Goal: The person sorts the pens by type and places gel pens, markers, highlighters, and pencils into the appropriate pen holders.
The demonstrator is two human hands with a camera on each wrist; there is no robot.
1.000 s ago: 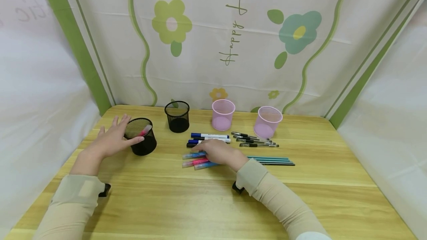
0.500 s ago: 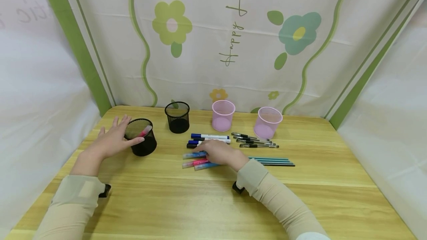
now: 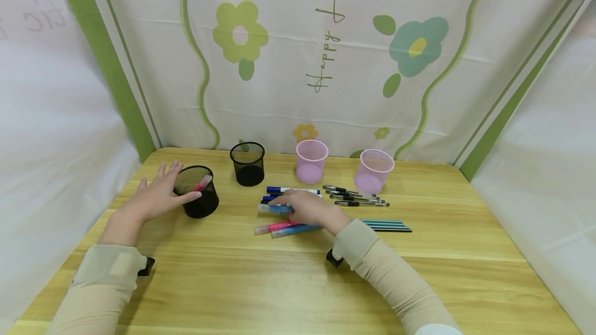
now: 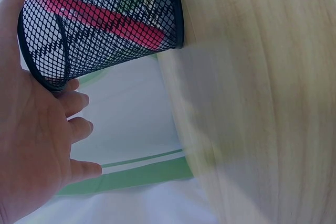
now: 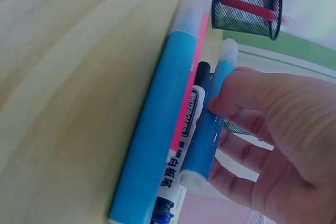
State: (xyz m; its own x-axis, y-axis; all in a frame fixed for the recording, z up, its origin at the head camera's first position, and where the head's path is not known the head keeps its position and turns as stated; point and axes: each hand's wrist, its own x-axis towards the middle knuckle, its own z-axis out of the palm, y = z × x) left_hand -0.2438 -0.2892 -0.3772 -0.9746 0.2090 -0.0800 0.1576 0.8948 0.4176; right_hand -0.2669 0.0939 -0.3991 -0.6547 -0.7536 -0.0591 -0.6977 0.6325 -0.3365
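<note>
My left hand (image 3: 153,195) rests against the left side of a black mesh pen cup (image 3: 201,203), its thumb along the rim and its fingers spread. A pink marker (image 4: 105,19) leans inside that cup. With thumb and fingers, my right hand (image 3: 309,207) pinches a blue marker (image 5: 210,124) with a clear cap, raised slightly off the table. Below the hand lie a pink marker (image 3: 274,226) and another blue marker (image 3: 295,230). Whiteboard markers (image 3: 293,190) with blue and black caps lie just behind, partly hidden by the hand.
Another black mesh cup (image 3: 247,169) and two pink cups (image 3: 311,162), (image 3: 374,172) stand along the back of the wooden table (image 3: 261,283). Black gel pens (image 3: 356,196) lie at right, with teal and dark pencils (image 3: 386,225) nearer. A printed curtain (image 3: 288,66) hangs behind.
My right hand has lifted the blue marker from beside the others and shifted it slightly away and to the right. The left hand and its cup have stayed in place.
</note>
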